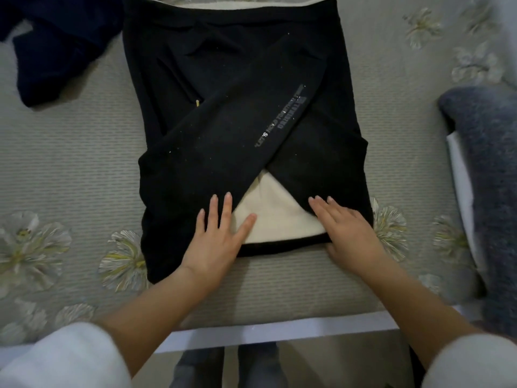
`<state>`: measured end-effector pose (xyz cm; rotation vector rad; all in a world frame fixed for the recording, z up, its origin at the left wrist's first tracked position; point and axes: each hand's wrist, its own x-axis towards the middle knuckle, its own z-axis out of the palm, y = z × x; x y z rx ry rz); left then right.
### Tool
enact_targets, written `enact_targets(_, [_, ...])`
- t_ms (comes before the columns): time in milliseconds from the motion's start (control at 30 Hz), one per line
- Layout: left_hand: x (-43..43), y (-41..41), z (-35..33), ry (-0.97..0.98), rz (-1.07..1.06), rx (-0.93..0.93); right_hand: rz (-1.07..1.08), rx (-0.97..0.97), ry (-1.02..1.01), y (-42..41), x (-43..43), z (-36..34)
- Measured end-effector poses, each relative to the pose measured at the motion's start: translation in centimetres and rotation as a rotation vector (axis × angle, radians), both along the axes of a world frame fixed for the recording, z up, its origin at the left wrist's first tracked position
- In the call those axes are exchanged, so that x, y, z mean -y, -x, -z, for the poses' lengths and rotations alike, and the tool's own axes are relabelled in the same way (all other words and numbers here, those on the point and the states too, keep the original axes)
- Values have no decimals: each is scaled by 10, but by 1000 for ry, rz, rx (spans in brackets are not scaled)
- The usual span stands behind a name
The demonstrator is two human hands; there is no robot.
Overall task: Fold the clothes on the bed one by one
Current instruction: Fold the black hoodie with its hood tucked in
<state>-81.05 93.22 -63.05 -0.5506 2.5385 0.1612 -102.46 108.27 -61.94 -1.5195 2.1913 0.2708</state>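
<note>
Left hand (215,239), right hand (352,233), grip spread on sweatshirt (209,135), navy garment (56,51) left, blanket (486,163) right

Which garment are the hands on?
The black sweatshirt in the middle: left hand and right hand rest flat on it. Navy garment and grey garment lie apart.

Black sweatshirt (223,130) flat on bed, sleeves crossed, cream lining showing

You have a single view: head cam, wide-angle, positioned over the near edge of the bed (70,169). It faces steeply down and slightly forward. It's close in: left hand (215,239) and right hand (352,233) sit mid-frame, and your legs (201,368) show at the near edge.
</note>
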Motion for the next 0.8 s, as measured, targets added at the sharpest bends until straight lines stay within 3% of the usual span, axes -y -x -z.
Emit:
enact_targets(100, [9,8,-21,-50,-26,54,71,84,19,8,14,-14])
enact_targets(233, [22,10,-63,-255,-164,-15,98,252,-14,20,19,-52])
enact_targets(333, [17,1,-93,-444,-145,23,84,347,-163,20,11,-83])
enact_targets(500, [5,-16,-126,-749,-200,274,141,504,-586,12,-6,-119])
enact_targets(600, [6,-21,-137,-882,-237,394,97,538,-739,14,-2,-131])
enact_targets(700, [22,-20,-148,-849,-308,346,106,478,-662,29,9,-141])
enact_targets(800, [53,-16,-156,-491,-260,164,182,388,-278,57,26,-147])
